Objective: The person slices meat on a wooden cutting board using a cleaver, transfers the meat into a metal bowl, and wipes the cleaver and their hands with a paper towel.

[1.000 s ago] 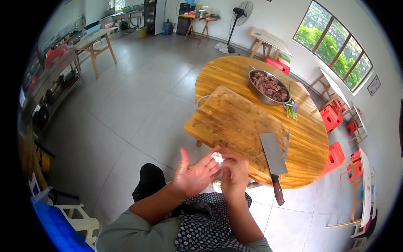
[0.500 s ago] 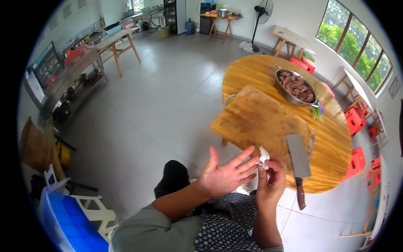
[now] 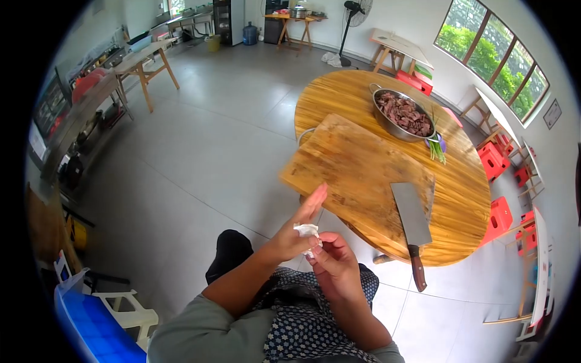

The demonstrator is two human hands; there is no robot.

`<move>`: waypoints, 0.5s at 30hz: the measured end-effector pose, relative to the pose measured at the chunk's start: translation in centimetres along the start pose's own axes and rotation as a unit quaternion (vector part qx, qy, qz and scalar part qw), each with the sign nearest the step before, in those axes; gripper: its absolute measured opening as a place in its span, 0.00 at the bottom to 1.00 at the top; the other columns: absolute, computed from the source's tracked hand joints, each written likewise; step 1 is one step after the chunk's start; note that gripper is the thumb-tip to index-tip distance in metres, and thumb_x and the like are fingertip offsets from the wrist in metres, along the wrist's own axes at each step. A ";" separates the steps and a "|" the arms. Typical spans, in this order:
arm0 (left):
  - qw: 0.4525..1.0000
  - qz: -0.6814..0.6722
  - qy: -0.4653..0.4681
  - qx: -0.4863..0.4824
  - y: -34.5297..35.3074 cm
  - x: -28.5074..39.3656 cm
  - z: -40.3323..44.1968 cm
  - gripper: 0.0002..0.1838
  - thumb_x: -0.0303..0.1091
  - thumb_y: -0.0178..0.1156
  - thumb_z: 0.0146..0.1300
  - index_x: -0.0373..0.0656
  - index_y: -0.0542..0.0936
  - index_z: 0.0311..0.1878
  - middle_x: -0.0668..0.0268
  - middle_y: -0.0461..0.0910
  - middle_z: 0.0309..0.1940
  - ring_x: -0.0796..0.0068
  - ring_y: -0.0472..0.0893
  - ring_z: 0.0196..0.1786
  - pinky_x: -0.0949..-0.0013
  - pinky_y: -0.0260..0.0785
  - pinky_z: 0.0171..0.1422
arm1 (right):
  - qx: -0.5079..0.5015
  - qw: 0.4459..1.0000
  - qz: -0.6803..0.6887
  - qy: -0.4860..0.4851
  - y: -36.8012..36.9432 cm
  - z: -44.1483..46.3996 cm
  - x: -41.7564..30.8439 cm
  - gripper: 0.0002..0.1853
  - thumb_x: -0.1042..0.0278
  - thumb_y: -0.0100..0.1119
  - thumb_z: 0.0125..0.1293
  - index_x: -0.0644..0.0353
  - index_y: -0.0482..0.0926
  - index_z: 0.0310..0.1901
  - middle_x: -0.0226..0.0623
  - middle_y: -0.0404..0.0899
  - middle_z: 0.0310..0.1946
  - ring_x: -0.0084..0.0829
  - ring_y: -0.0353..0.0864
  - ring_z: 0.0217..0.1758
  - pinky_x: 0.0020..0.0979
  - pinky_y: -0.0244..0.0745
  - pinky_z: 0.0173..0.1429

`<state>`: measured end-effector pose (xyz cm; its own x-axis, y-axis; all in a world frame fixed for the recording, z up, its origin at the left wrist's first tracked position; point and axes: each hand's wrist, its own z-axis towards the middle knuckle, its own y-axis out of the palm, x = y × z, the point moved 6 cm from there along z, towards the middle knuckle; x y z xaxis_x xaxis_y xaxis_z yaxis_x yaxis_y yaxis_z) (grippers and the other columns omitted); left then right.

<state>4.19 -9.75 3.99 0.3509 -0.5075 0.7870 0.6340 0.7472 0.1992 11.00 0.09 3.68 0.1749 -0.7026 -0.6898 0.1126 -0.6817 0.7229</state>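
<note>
A crumpled white tissue (image 3: 307, 230) is between my two hands, in front of the table's near edge. My left hand (image 3: 293, 233) has its fingers stretched forward, with the tissue against its palm and thumb. My right hand (image 3: 334, 261) pinches the lower part of the tissue between thumb and fingers. Beyond them a wooden chopping board (image 3: 357, 169) lies on the round table. A cleaver (image 3: 411, 215) rests on the board's right part, its brown handle sticking out over the near edge. Farther back stands a metal basin (image 3: 393, 128) of cut dark red meat (image 3: 407, 113).
Green stalks (image 3: 436, 150) lie beside the basin on the round wooden table (image 3: 466, 206). Red stools (image 3: 497, 219) and white tables stand at the right. A blue tub (image 3: 91, 320) and white stool (image 3: 136, 308) are at lower left; a fan (image 3: 351, 24) stands behind.
My left hand has turned from palm-up with spread fingers to edge-on, its thumb now at the tissue. Both hands have moved closer to my body, and the view has shifted.
</note>
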 end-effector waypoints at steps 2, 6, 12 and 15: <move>0.999 0.021 -0.026 0.015 0.1 0.6 -0.3 0.56 0.54 0.63 0.68 0.32 0.39 0.81 0.49 0.34 0.83 0.53 0.35 0.85 0.52 0.28 0.85 | 0.023 0.998 0.052 0.004 0.4 -0.2 -0.6 0.12 0.79 0.60 0.70 0.62 0.76 0.53 0.37 0.81 0.48 0.25 0.80 0.48 0.26 0.76 0.53; 0.997 0.076 -0.027 0.018 -0.9 0.5 -1.3 0.57 0.57 0.63 0.67 0.31 0.40 0.80 0.49 0.33 0.83 0.53 0.35 0.85 0.52 0.28 0.85 | 0.002 0.997 0.067 0.035 0.0 -0.1 -0.4 0.13 0.80 0.59 0.70 0.61 0.76 0.54 0.37 0.80 0.49 0.28 0.79 0.53 0.30 0.75 0.59; 0.995 0.003 -0.084 0.061 -2.7 0.3 -2.8 0.57 0.65 0.53 0.70 0.36 0.34 0.81 0.48 0.35 0.83 0.52 0.37 0.85 0.50 0.28 0.85 | -0.015 0.997 0.076 0.009 0.3 0.7 -1.2 0.13 0.80 0.60 0.70 0.62 0.75 0.54 0.39 0.80 0.50 0.29 0.79 0.53 0.31 0.74 0.60; 0.980 -0.148 -0.100 0.083 -2.0 1.1 -2.9 0.57 0.76 0.40 0.67 0.44 0.30 0.82 0.47 0.38 0.83 0.52 0.39 0.85 0.49 0.27 0.84 | 0.054 0.989 -0.053 -0.125 0.1 0.6 -3.5 0.12 0.80 0.60 0.70 0.61 0.73 0.53 0.38 0.81 0.49 0.26 0.79 0.49 0.28 0.74 0.56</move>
<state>5.27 -13.02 2.77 0.0147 -0.6311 0.7756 0.5605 0.6475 0.5163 9.81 2.38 6.10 -0.0818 -0.6456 -0.7593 0.0098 -0.7623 0.6471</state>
